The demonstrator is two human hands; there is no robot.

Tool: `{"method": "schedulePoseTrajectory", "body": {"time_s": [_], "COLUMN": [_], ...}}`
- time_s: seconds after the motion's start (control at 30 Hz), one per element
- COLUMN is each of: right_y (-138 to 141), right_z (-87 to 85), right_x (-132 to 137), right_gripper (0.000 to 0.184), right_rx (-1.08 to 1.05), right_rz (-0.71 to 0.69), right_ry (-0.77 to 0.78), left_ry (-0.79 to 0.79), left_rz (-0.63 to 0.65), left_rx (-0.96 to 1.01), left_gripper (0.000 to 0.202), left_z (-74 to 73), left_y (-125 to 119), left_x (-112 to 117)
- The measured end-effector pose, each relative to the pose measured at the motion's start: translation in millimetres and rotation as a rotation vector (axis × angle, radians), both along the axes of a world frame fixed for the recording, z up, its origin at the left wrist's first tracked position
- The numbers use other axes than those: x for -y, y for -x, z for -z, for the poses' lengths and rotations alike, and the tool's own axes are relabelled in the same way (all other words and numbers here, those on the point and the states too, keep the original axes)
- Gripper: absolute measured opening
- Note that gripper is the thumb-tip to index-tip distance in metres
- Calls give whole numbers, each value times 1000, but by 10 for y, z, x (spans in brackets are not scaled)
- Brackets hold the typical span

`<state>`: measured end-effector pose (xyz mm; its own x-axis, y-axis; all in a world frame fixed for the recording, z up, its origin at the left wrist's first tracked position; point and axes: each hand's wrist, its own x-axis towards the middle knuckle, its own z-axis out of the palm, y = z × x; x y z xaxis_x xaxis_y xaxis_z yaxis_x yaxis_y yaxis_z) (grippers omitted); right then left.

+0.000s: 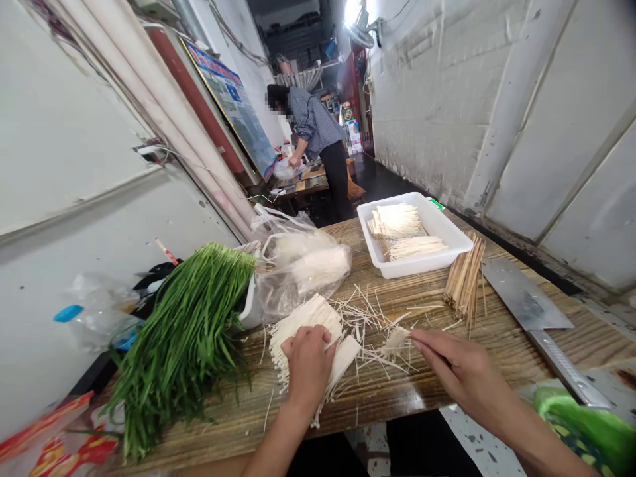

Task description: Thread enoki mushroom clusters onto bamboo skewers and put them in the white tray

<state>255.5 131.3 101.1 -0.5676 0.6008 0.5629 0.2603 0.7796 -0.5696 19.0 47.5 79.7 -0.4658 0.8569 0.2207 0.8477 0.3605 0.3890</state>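
My left hand (311,361) presses down on a pale bunch of enoki mushrooms (318,315), its fingers curled over the stems. A smaller strip of the same mushrooms (346,358) lies beside its thumb. Between thumb and fingertips, my right hand (454,361) pinches a small flat cluster of enoki (396,342), held just over the board. Loose enoki stems (365,318) are scattered between the two hands. Beyond them stands a white plastic tray (422,266) with bundles of enoki (396,218) in it.
A bundle of wooden skewers (463,278) and a cleaver (529,295) lie on the wooden table (432,391) at right. Green chives (193,331) are heaped at left, near a clear plastic bag (308,262) of enoki. A person (318,126) bends over another table behind.
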Motion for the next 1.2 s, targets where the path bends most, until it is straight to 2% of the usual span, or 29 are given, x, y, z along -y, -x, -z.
{"method": "schedulePoseTrajectory", "body": {"time_s": [0.07, 0.13, 0.2, 0.27, 0.33, 0.47, 0.6, 0.8, 0.93, 1.2], "right_y": [13, 39, 82, 139, 203, 311, 371, 426, 439, 422], "right_z": [-11, -31, -57, -82, -103, -143, -207, -297, -340, -356], "right_x": [0, 6, 15, 20, 18, 10, 10, -11, -18, -47], "right_gripper": [23, 23, 23, 24, 25, 26, 27, 29, 27, 25], "right_rx": [11, 12, 10, 15, 33, 47, 55, 50, 32, 31], "right_rz": [-8, -20, -54, -96, -132, -192, -225, -232, -221, -204], "right_ry": [3, 14, 27, 36, 49, 34, 22, -7, -30, -27], "left_ry": [-17, -53, -83, -87, -91, -94, -106, -149, -139, -91], "left_rz": [-46, -70, -38, 30, 80, 115, 162, 230, 248, 278], "left_rx": [192, 437, 702, 925, 1050, 1123, 1156, 1312, 1420, 1445], "left_gripper": [9, 25, 37, 37, 31, 30, 34, 25, 21, 23], "left_z": [-46, -106, -166, -217, -258, -364, -540, -751, -807, -826], "left_y": [91, 195, 295, 380, 443, 504, 521, 512, 477, 423], "left_x": [6, 14, 29, 54, 81, 104, 81, 21, -13, -56]}}
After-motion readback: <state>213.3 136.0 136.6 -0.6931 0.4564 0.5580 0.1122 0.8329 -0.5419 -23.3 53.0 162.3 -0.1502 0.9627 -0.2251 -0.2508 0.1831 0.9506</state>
